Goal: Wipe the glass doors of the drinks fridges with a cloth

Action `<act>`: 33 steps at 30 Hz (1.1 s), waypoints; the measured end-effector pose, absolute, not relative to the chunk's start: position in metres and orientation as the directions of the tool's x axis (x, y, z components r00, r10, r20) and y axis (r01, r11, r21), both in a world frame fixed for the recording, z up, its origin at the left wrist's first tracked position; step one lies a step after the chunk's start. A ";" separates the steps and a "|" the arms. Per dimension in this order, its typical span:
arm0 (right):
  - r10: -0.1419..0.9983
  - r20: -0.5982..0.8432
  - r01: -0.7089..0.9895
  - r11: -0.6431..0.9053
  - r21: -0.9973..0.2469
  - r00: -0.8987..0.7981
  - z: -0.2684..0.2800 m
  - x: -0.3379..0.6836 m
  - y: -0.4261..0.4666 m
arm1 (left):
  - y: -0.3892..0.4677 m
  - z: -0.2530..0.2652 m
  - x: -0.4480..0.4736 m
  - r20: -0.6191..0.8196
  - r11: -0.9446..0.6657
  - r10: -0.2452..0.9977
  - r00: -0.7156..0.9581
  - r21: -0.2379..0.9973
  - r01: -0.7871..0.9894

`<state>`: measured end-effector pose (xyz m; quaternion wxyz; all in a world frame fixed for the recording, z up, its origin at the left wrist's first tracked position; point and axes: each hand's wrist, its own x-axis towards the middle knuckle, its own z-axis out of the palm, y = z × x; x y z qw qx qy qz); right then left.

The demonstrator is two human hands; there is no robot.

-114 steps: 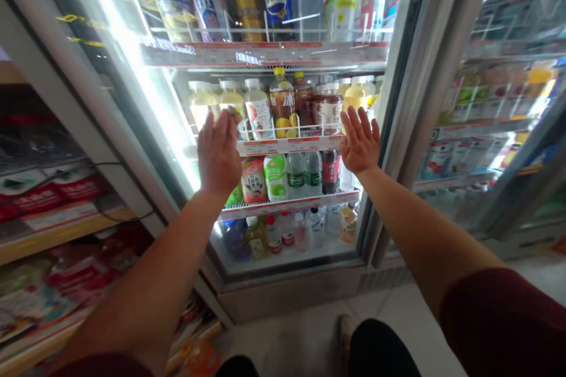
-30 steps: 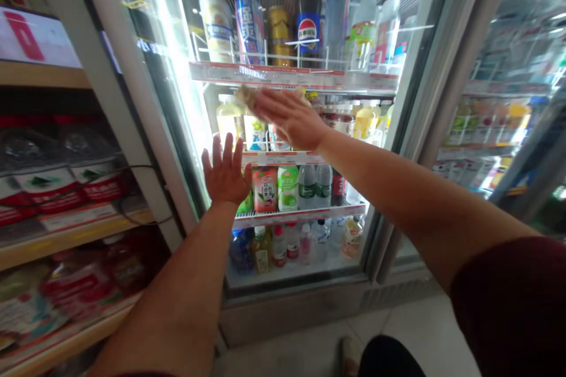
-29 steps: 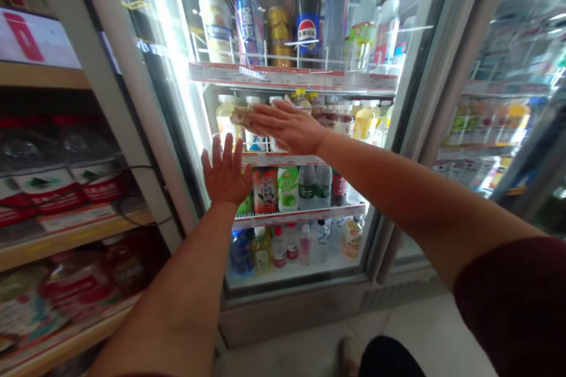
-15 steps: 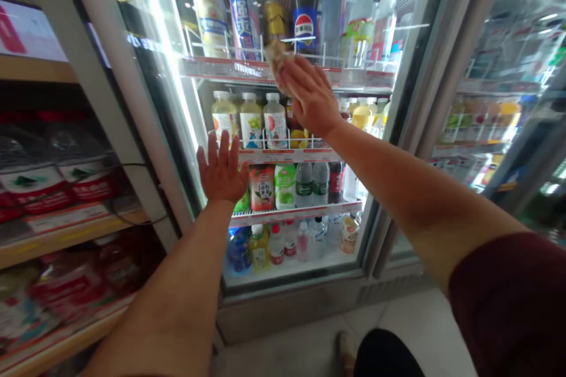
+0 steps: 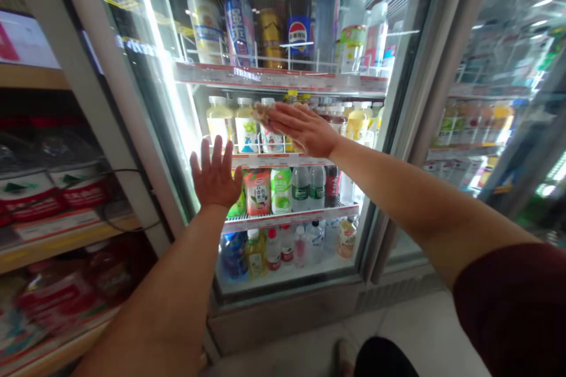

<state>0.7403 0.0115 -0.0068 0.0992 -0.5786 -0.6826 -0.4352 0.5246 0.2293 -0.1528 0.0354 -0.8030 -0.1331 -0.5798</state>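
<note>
My left hand (image 5: pixel 216 179) is spread flat against the glass door (image 5: pixel 287 290) of a drinks fridge, fingers pointing up and apart. To its upper right, my right hand (image 5: pixel 309 131) lies nearly flat on the same glass, fingers together and pointing left. Under those fingers is a crumpled brownish cloth (image 5: pixel 262 112), mostly covered by the hand, with only its left end showing. Behind the pane, bottles with white caps (image 5: pixel 245 126) stand on the shelf at the height of my right hand.
Cans and a cola bottle (image 5: pixel 298 23) fill the shelf above; more bottles (image 5: pixel 274 250) stand at the bottom. A metal door frame (image 5: pixel 424 100) runs along the right, beside another fridge. On the left, a wooden shelf (image 5: pixel 66 241) holds packed bottles, with a black cable (image 5: pixel 126 171) hanging near.
My right hand has slid down the glass with the cloth, from the top shelf's edge to the second shelf's bottles. My left hand stays spread on the door. The view has shifted slightly.
</note>
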 end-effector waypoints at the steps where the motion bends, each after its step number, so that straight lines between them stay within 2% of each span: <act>1: 0.730 0.595 0.856 -0.026 0.516 -0.336 -0.004 0.743 0.009 | 0.229 -0.153 0.525 0.941 -0.962 0.176 0.288 0.103 0.252; 3: 0.660 0.687 0.861 -0.119 0.494 -0.303 0.004 0.751 0.005 | 0.229 -0.153 0.525 0.944 -0.962 0.179 0.277 0.108 0.252; 5: 0.512 0.829 0.887 -0.246 0.392 -0.224 0.012 0.759 0.001 | 0.229 -0.153 0.524 0.946 -0.962 0.175 0.273 0.106 0.251; 6: 0.487 0.848 0.892 -0.258 0.371 -0.212 0.015 0.763 -0.001 | 0.229 -0.153 0.524 0.946 -0.963 0.173 0.274 0.104 0.250; 9: 0.625 0.710 0.866 -0.107 0.489 -0.324 0.016 0.772 -0.009 | 0.230 -0.152 0.524 0.945 -0.962 0.163 0.282 0.090 0.257; 11: 0.619 0.697 0.858 -0.072 0.508 -0.361 0.015 0.781 -0.015 | 0.231 -0.152 0.525 0.945 -0.958 0.161 0.286 0.080 0.276; 12: 0.556 0.762 0.878 -0.113 0.465 -0.332 0.015 0.786 -0.018 | 0.231 -0.153 0.525 0.944 -0.955 0.161 0.287 0.077 0.285; 14: 0.349 0.915 0.930 -0.224 0.293 -0.204 0.013 0.795 -0.022 | 0.230 -0.155 0.525 0.943 -0.952 0.164 0.291 0.075 0.296; 16: 0.227 0.968 0.951 -0.263 0.165 -0.105 0.010 0.800 -0.024 | 0.228 -0.156 0.523 0.941 -0.951 0.165 0.294 0.073 0.301; 17: 0.236 0.967 0.953 -0.256 0.159 -0.098 0.009 0.801 -0.024 | 0.227 -0.155 0.521 0.942 -0.951 0.159 0.297 0.066 0.302; 20: 0.366 0.915 0.948 -0.193 0.254 -0.170 0.005 0.799 -0.024 | 0.226 -0.136 0.513 0.957 -0.943 0.123 0.263 0.030 0.331; 21: 0.378 0.905 0.944 -0.179 0.277 -0.194 0.005 0.799 -0.024 | 0.226 -0.124 0.511 0.966 -0.938 0.103 0.236 0.015 0.347; 24: 0.275 0.942 0.946 -0.202 0.255 -0.195 0.003 0.807 -0.021 | 0.229 -0.075 0.510 0.986 -0.923 0.031 0.165 -0.035 0.384; 27: 0.146 0.976 0.950 -0.244 0.192 -0.160 0.000 0.817 -0.016 | 0.233 -0.034 0.519 0.974 -0.922 0.006 0.226 -0.082 0.379; 29: 0.140 0.978 0.944 -0.269 0.190 -0.157 -0.004 0.816 -0.016 | 0.235 -0.023 0.526 0.965 -0.925 0.024 0.261 -0.078 0.371; 31: 0.239 0.954 0.926 -0.287 0.247 -0.180 -0.008 0.808 -0.020 | 0.236 -0.022 0.529 0.964 -0.934 0.038 0.262 -0.059 0.352; 33: 0.446 0.861 0.891 -0.247 0.380 -0.243 -0.006 0.797 -0.027 | 0.235 -0.025 0.529 0.964 -0.946 0.051 0.259 -0.037 0.324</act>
